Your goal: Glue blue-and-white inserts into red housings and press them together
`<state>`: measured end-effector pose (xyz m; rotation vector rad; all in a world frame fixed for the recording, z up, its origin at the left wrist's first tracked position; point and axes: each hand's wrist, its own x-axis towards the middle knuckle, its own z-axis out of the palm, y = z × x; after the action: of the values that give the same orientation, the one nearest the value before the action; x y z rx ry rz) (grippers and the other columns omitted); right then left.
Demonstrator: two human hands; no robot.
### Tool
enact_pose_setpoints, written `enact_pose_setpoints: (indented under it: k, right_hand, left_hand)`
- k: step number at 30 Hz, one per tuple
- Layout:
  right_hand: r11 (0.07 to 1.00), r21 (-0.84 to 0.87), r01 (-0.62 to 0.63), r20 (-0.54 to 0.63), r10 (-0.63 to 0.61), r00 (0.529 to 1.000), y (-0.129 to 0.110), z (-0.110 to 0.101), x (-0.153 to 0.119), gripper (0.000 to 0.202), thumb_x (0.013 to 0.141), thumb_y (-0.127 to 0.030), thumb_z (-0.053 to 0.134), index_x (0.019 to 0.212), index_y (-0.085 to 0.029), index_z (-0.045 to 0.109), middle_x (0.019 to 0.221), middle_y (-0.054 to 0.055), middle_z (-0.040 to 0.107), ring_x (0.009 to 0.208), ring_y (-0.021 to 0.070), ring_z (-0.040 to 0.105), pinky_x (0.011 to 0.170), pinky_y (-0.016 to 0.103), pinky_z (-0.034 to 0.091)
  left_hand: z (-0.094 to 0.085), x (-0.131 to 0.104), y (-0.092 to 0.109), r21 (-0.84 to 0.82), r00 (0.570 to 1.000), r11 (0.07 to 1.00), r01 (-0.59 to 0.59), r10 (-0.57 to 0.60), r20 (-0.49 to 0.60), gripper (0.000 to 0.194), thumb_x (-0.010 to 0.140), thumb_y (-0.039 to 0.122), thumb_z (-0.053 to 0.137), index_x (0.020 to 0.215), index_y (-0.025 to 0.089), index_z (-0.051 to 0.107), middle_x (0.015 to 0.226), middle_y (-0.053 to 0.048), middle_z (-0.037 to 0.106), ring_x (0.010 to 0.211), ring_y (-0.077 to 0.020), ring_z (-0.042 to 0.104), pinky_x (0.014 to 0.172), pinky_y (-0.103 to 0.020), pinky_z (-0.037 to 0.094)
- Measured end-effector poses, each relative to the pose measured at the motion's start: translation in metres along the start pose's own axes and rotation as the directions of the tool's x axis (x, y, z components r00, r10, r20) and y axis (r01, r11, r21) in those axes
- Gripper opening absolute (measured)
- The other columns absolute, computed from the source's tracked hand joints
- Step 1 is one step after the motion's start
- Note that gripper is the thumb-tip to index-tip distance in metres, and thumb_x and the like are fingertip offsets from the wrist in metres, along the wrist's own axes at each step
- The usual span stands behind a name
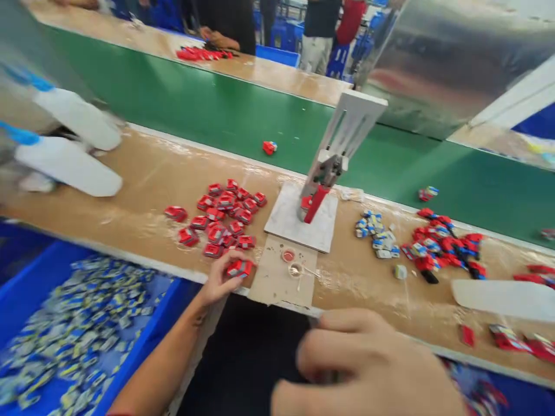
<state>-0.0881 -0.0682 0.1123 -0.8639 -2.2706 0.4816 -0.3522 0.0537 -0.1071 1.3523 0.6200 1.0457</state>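
Note:
My left hand is closed around a red toy car body at the table's front edge, thumb and fingers on its sides. Just beyond it lies a loose pile of similar red toy car bodies. My right hand is raised close to the camera, blurred, its fingers bent; whether anything is in it cannot be made out. Between the hands, a stained cardboard sheet carries two small dishes, one with red stuff and one with pale stuff and a thin stick.
A hand press stands on a white base behind the cardboard. White-blue parts and red toy assemblies lie to the right. A blue bin of small parts sits lower left. Behind runs a green conveyor belt; people work across it.

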Motion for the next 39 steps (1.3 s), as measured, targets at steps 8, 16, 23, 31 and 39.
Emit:
enact_pose_setpoints:
  k: [8,16,23,31,39]
  right_hand:
    - [0.827,0.028,-0.561,-0.558,0.479,0.678,0.096,0.054,-0.094,0.019,0.104,-0.039,0.068,0.118,-0.027,0.075,0.083,0.001,0.070,0.066,0.0170,0.062,0.056,0.029,0.052]
    - [0.881,-0.019,-0.473,-0.396,0.427,0.813,0.125,0.089,-0.080,0.008,0.104,-0.024,0.070,0.100,-0.025,0.077,0.087,0.004,0.078,0.076,0.0184,0.072,0.069,0.031,0.060]
    - [0.942,-0.092,-0.323,-0.324,0.279,0.904,0.132,0.090,-0.058,0.010,0.103,-0.021,0.071,0.103,-0.027,0.079,0.091,0.004,0.082,0.079,0.0196,0.075,0.072,0.034,0.061]
    - [0.929,-0.052,-0.366,-0.334,0.329,0.883,0.138,0.100,-0.057,0.011,0.099,-0.018,0.072,0.100,-0.027,0.078,0.088,0.003,0.084,0.077,0.0213,0.075,0.071,0.038,0.063]
    - [0.928,0.155,-0.340,-0.619,0.359,0.698,0.114,0.083,-0.055,0.011,0.098,-0.019,0.075,0.099,-0.029,0.076,0.082,0.001,0.079,0.075,0.0219,0.074,0.068,0.040,0.062]
  left_hand:
    - [0.018,0.006,0.005,0.290,0.987,0.946,-0.143,0.158,-0.029,0.039,0.083,0.027,0.085,0.120,0.020,0.077,0.109,-0.011,0.080,0.098,-0.0252,0.079,0.084,-0.036,0.067]
    - [0.050,0.018,-0.009,0.111,0.992,0.986,-0.122,0.123,0.000,0.030,0.086,0.022,0.086,0.112,0.016,0.073,0.119,-0.017,0.082,0.108,-0.0233,0.081,0.086,-0.030,0.068]
    - [0.048,0.021,-0.009,0.144,0.983,0.973,-0.182,0.179,0.034,0.032,0.084,0.019,0.090,0.115,0.017,0.079,0.118,-0.016,0.083,0.111,-0.0263,0.081,0.092,-0.037,0.069]
    - [0.051,0.015,-0.011,0.079,0.995,0.992,-0.100,0.098,0.025,0.041,0.082,0.030,0.095,0.115,0.015,0.077,0.115,-0.016,0.084,0.102,-0.0246,0.084,0.089,-0.033,0.070]
    - [0.056,0.017,-0.008,0.132,0.948,0.939,-0.317,0.318,0.019,0.040,0.077,0.026,0.099,0.112,0.018,0.082,0.108,-0.015,0.086,0.100,-0.0268,0.085,0.089,-0.037,0.070]
